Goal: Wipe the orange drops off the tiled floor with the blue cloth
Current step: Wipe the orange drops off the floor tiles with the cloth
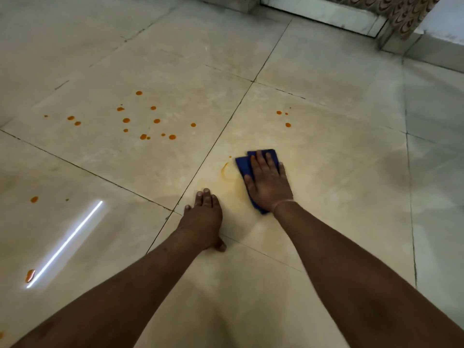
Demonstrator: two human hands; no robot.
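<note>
My right hand (268, 183) lies flat on the folded blue cloth (243, 165), pressing it onto the beige tiled floor (339, 172). Just left of the cloth is a curved orange smear (225, 169) with a faint orange haze around it. My left hand (204, 217) rests palm down on the floor nearer to me, holding nothing. Several orange drops (143, 121) are scattered over the tile to the far left. A few more drops (285, 118) sit beyond the cloth. Single drops lie at the left (34, 199) and lower left (30, 275).
A patterned curtain (401, 16) hangs at the far right above a white door sill (321, 13). A bright strip of reflected light (65, 243) crosses the left tile. Dark grout lines (218, 139) run between the large tiles.
</note>
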